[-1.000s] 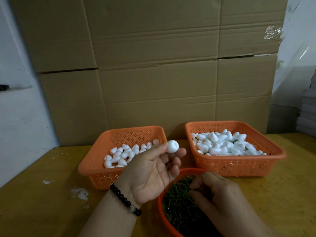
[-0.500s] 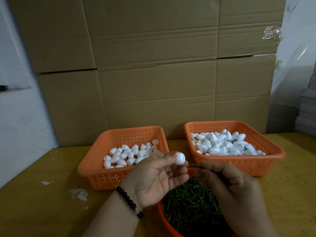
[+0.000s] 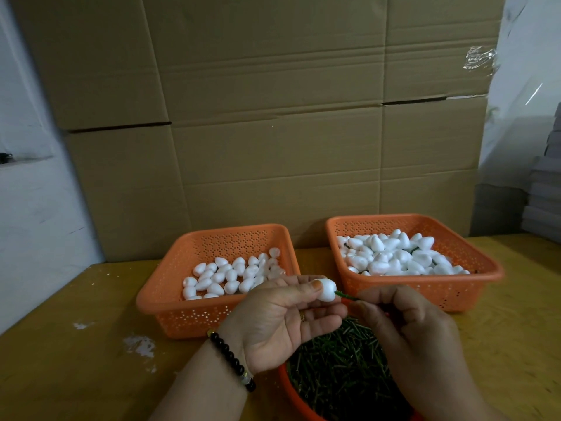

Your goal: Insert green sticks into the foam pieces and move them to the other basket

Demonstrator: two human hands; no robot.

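The left hand (image 3: 282,323) is held palm-up above the near centre of the bench (image 3: 76,360), its thumb and fingertips pinching a white foam piece (image 3: 325,289). The right hand (image 3: 416,338) is just to the right of it, its thumb and forefinger clamped on a green stick (image 3: 344,295). The stick lies nearly level, and its left tip touches the right side of the foam piece; how far it has entered cannot be told. The two hands are close together, joined only through the stick and the foam piece.

Under both hands, at the near edge, stands a round orange bowl (image 3: 287,390) filled with loose green sticks (image 3: 337,366). Farther back on the left is an orange perforated basket (image 3: 170,302) holding a single layer of plain white foam pieces (image 3: 230,275). Farther back on the right, apart from it, is a second orange perforated basket (image 3: 455,291) with a deeper heap of foam pieces (image 3: 394,256); dark green stems show between several of them.

A black bead bracelet (image 3: 232,358) circles the left wrist. Large brown cardboard boxes (image 3: 273,117) are stacked along the far side of the bench. White paint marks (image 3: 139,344) are on the bench surface at near left.
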